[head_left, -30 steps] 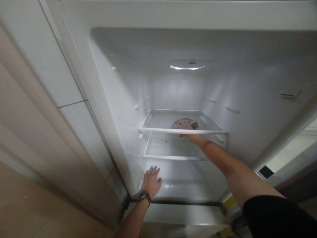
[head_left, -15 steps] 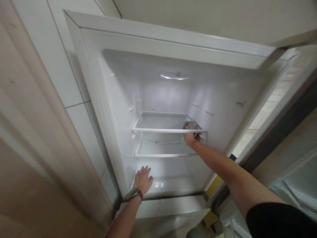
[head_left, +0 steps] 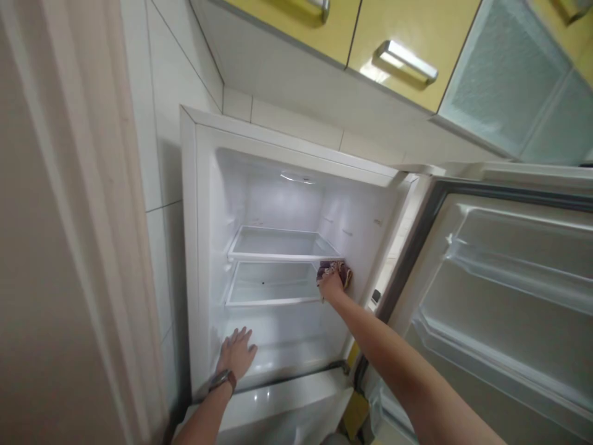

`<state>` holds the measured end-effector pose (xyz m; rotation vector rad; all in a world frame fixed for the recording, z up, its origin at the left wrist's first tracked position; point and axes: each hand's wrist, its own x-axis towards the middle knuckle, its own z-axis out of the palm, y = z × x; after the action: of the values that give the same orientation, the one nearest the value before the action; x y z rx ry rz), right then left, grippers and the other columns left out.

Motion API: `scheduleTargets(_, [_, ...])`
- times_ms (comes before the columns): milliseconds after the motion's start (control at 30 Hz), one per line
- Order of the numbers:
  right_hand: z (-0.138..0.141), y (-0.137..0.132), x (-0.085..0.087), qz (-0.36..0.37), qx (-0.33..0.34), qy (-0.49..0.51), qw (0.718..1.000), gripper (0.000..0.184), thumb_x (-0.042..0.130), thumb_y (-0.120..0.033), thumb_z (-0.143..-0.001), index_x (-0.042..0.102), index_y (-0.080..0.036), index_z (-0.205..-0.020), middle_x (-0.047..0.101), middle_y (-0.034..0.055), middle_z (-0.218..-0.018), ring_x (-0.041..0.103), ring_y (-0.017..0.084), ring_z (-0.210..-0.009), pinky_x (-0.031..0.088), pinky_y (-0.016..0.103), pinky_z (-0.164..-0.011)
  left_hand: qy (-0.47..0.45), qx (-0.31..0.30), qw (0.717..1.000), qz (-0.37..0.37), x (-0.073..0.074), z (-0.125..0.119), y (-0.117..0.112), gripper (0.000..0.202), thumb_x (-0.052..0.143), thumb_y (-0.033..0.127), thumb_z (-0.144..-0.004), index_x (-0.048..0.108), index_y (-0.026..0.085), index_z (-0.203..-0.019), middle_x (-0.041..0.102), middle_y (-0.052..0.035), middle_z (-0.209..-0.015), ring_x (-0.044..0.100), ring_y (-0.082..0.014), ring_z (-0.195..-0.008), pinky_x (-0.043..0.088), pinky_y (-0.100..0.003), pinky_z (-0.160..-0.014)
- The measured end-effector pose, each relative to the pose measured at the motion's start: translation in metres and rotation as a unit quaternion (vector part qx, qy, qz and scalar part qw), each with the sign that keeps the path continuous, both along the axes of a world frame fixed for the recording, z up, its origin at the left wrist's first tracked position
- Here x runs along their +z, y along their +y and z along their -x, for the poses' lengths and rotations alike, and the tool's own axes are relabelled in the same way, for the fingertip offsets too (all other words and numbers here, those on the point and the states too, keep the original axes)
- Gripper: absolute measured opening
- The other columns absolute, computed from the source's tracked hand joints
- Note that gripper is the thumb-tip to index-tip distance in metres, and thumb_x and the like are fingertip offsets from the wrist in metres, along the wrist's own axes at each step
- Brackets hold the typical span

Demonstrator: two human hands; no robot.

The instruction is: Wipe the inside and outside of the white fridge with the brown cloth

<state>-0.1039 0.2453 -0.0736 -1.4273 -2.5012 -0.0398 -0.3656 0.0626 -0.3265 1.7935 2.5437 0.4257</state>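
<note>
Inside an open white fridge (head_left: pixel 204 247), my right hand (head_left: pixel 332 287) grips a bunched, dark patterned cloth (head_left: pixel 343 272) at the right front end of the upper glass shelf (head_left: pixel 278 242). The cloth lies close to the right inner wall. Below is a second glass shelf (head_left: pixel 273 282). My left hand (head_left: pixel 238 353), with a watch (head_left: pixel 223 378) on its wrist, rests low in the fridge at the left with its fingers spread. It seems to lean on the fridge floor and holds nothing.
To the right stands the opened fridge door (head_left: pixel 509 290) with clear door bins (head_left: pixel 500 358). Yellow cabinets (head_left: pixel 417 37) with metal handles hang above. A pale door frame (head_left: pixel 102 247) and tiled wall (head_left: pixel 162 154) are at the left. A lower white door (head_left: pixel 278 408) is below.
My right hand has drawn the cloth from above the upper shelf to its front right end. My left hand stays at the lower left. The view has pulled back, showing the cabinets and door.
</note>
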Motion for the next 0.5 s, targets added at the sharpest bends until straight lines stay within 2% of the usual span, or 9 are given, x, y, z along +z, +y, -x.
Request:
scheduleTargets(33, [-0.003, -0.006, 0.0, 0.003, 0.003, -0.019, 1.0, 0.02, 0.069, -0.011, -0.077, 0.078, -0.015, -0.094, 0.069, 0.0199, -0.126, 0.039, 0.041, -0.145, 0.006, 0.064, -0.124, -0.001, -0.001, 1.0, 0.001, 0.0, 0.0, 0.0, 0.062, 0.043, 0.037, -0.092, 0.052, 0.021, -0.151, 0.04, -0.0069, -0.163, 0.029, -0.0283, -0.154, 0.02, -0.05, -0.125])
scheduleTargets(100, [-0.005, -0.016, -0.004, 0.017, 0.011, -0.044, 0.999, 0.026, 0.066, -0.016, -0.081, 0.078, -0.018, -0.104, 0.069, 0.018, -0.128, 0.049, 0.039, -0.137, 0.016, 0.062, -0.122, -0.004, -0.003, 1.0, 0.003, 0.002, 0.0, 0.0, 0.062, 0.043, 0.038, -0.092, 0.052, 0.021, -0.151, 0.04, -0.007, -0.164, 0.029, -0.0287, -0.154, 0.02, -0.05, -0.125])
scheduleTargets(167, [-0.004, -0.025, -0.013, 0.04, 0.02, -0.054, 0.998, 0.035, 0.059, -0.024, -0.088, 0.073, -0.023, -0.12, 0.067, 0.0134, -0.131, 0.057, 0.033, -0.128, 0.03, 0.054, -0.118, -0.004, -0.003, 1.0, -0.001, 0.002, 0.0, 0.0, 0.063, 0.042, 0.038, -0.092, 0.052, 0.021, -0.151, 0.039, -0.0072, -0.164, 0.029, -0.0293, -0.154, 0.02, -0.051, -0.125])
scheduleTargets(233, [-0.001, -0.034, -0.027, 0.061, 0.025, -0.059, 0.996, 0.044, 0.054, -0.029, -0.091, 0.064, -0.027, -0.134, 0.063, 0.0101, -0.139, 0.057, 0.029, -0.128, 0.037, 0.044, -0.114, -0.004, -0.004, 1.0, -0.007, 0.0, 0.001, 0.001, 0.063, 0.042, 0.037, -0.092, 0.052, 0.021, -0.151, 0.04, -0.0078, -0.163, 0.029, -0.0301, -0.154, 0.02, -0.052, -0.124])
scheduleTargets(300, [0.003, -0.043, -0.043, 0.07, 0.021, -0.062, 0.995, 0.056, 0.054, -0.029, -0.089, 0.054, -0.028, -0.145, 0.05, 0.0093, -0.153, 0.046, 0.029, -0.139, 0.032, 0.043, -0.117, -0.007, -0.001, 1.0, -0.008, -0.003, 0.001, 0.002, 0.063, 0.043, 0.037, -0.091, 0.052, 0.021, -0.151, 0.04, -0.0078, -0.163, 0.028, -0.0305, -0.154, 0.019, -0.053, -0.125])
scheduleTargets(367, [0.007, -0.047, -0.055, 0.071, 0.008, -0.062, 0.996, 0.065, 0.052, -0.026, -0.087, 0.046, -0.028, -0.151, 0.036, 0.0101, -0.163, 0.034, 0.033, -0.147, 0.026, 0.049, -0.119, -0.012, 0.003, 1.0, -0.005, -0.005, 0.001, 0.005, 0.063, 0.044, 0.038, -0.09, 0.053, 0.022, -0.151, 0.039, -0.007, -0.164, 0.027, -0.0301, -0.155, 0.019, -0.052, -0.125])
scheduleTargets(500, [0.019, -0.041, -0.061, 0.088, 0.017, -0.059, 0.994, 0.065, 0.047, -0.026, -0.089, 0.042, -0.034, -0.153, 0.032, 0.0094, -0.164, 0.029, 0.036, -0.148, 0.021, 0.056, -0.118, -0.011, 0.012, 1.0, -0.013, -0.005, 0.0, 0.006, 0.063, 0.044, 0.037, -0.089, 0.054, 0.024, -0.15, 0.04, -0.0056, -0.163, 0.027, -0.0296, -0.155, 0.018, -0.052, -0.125])
